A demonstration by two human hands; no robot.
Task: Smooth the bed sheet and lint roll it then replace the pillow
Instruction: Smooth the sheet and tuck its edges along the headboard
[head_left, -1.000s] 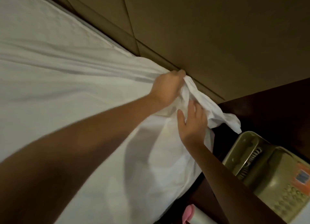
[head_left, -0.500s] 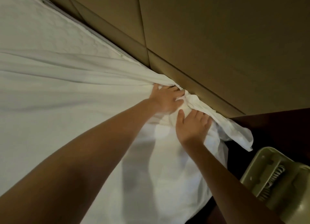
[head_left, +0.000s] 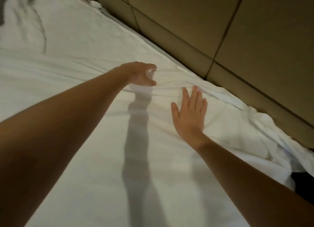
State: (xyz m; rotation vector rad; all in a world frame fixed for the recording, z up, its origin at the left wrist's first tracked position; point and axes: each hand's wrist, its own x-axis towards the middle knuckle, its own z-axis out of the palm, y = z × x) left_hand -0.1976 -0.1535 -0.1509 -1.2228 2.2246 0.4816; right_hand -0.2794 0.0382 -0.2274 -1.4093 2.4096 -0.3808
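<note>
Sheet (head_left: 81, 94) lies white across the bed, smooth near the camera and bunched into folds (head_left: 169, 83) along the padded headboard (head_left: 220, 31). Right hand (head_left: 189, 114) rests flat on it, fingers straight, tips touching the folds. Left hand (head_left: 140, 74), blurred, has curled fingers at the folds' left end; whether it pinches cloth cannot be told
</note>
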